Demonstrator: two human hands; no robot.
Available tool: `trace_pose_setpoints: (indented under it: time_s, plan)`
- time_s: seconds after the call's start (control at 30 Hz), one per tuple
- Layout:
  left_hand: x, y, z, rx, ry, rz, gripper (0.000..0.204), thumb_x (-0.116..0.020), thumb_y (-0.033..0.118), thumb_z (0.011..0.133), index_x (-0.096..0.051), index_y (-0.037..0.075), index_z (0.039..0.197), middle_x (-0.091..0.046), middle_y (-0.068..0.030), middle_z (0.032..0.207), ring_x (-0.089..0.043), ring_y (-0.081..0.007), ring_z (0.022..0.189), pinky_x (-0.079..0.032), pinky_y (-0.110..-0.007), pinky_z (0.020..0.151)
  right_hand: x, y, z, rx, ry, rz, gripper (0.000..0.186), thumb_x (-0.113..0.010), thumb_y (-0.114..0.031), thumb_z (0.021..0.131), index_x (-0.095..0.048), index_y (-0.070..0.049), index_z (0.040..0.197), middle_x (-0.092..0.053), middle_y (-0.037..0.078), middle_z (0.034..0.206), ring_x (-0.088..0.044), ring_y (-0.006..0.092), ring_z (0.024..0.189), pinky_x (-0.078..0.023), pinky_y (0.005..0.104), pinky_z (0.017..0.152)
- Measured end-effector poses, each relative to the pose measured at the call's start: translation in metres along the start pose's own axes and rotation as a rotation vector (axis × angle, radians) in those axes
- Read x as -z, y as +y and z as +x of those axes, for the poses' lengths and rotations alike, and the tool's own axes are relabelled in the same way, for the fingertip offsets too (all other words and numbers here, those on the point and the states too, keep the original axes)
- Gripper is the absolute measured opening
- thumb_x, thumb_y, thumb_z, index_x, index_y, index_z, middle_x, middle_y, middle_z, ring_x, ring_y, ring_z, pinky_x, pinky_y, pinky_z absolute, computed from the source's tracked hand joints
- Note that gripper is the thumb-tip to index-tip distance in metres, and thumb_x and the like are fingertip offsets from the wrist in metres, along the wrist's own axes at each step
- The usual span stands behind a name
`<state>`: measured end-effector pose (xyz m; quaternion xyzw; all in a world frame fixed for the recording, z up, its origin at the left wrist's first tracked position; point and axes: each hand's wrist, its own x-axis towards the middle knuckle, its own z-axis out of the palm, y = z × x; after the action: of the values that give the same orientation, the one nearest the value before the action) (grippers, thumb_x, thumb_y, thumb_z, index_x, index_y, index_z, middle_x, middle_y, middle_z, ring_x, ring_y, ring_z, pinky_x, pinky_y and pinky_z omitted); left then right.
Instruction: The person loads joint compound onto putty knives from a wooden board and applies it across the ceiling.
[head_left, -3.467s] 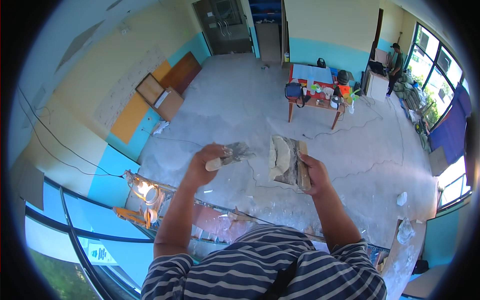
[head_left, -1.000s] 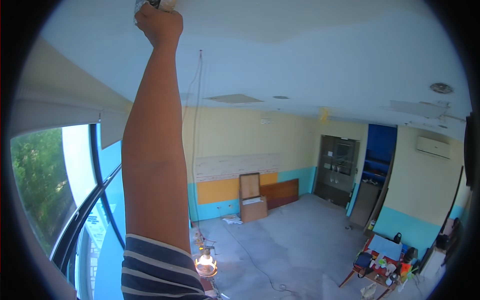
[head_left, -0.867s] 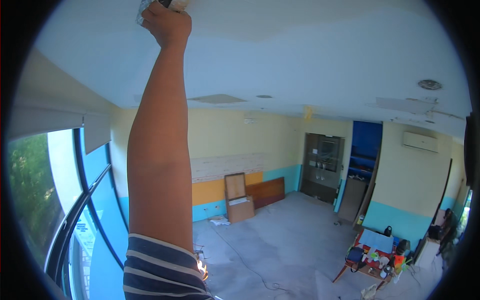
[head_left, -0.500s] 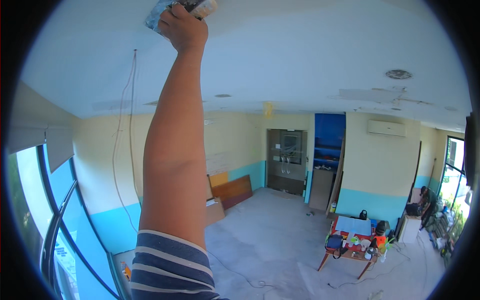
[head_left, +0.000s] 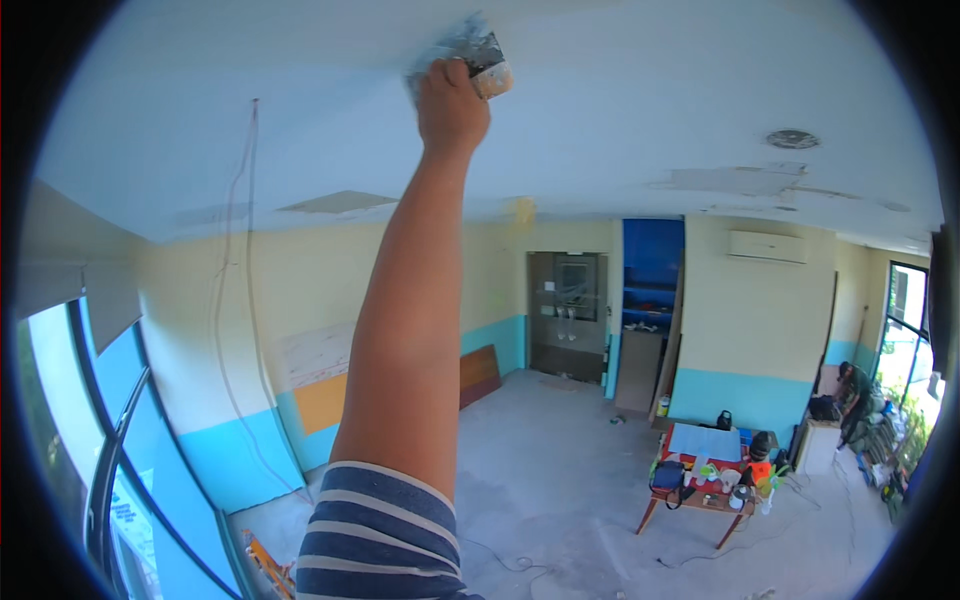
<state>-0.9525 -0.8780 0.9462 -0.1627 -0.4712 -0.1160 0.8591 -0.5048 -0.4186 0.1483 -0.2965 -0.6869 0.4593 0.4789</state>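
Note:
My left hand (head_left: 452,105) reaches straight up at the ceiling (head_left: 620,90), its arm bare below a striped sleeve (head_left: 380,530). The fingers are closed round a broad putty scraper (head_left: 485,52), which has a smeared metal blade and a dark and tan part at its right. The scraper lies close against the pale ceiling; the fingers hide much of its grip. My right hand is out of view.
Thin cables (head_left: 232,240) hang from the ceiling at left, near tall windows (head_left: 150,440). A cluttered table (head_left: 700,492) stands at right, with another person (head_left: 855,400) beyond it. A cable (head_left: 510,568) trails over the floor. Boards (head_left: 480,375) lean on the back wall.
My left hand and the scraper have swept to the right and sit lower in the picture. More of the left wall and a ceiling opening now show. The view has shifted slightly.

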Motion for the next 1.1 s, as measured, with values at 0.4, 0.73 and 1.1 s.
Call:
trace_pose_setpoints:
  time_s: [0.4, 0.73, 1.1]
  plan:
    - [0.257, -0.059, 0.094, -0.235, 0.243, 0.246, 0.038, -0.060, 0.011, 0.077, -0.054, 0.001, 0.114, -0.060, -0.0180, 0.108, -0.057, -0.0386, 0.095, -0.049, -0.047, 0.082, -0.168, 0.048, 0.093, 0.187, -0.305, 0.206, 0.034, -0.060, -0.026, 0.084, -0.059, 0.003, 0.103, -0.062, 0.022, 0.095, -0.058, 0.0354, 0.091, -0.048, 0.0408, 0.081]
    - [0.400, -0.098, 0.222, -0.175, 0.422, 0.603, 0.043, -0.054, 0.007, 0.079, -0.051, -0.009, 0.119, -0.058, -0.0236, 0.113, -0.058, -0.0390, 0.103, -0.049, -0.044, 0.089, -0.289, 0.023, 0.103, -0.278, -0.678, 0.728, 0.031, -0.059, -0.022, 0.084, -0.057, 0.004, 0.100, -0.061, 0.021, 0.094, -0.057, 0.0358, 0.085, -0.048, 0.0407, 0.076]
    - [0.308, -0.093, 0.219, -0.071, 0.315, 0.565, 0.065, -0.069, 0.016, 0.076, -0.032, -0.006, 0.125, -0.037, -0.0266, 0.125, -0.042, -0.0430, 0.114, -0.048, -0.048, 0.091, -0.275, 0.025, 0.076, 0.457, -0.508, 0.274, 0.028, -0.059, -0.015, 0.081, -0.056, 0.007, 0.099, -0.060, 0.020, 0.091, -0.057, 0.0353, 0.082, -0.048, 0.0401, 0.074]
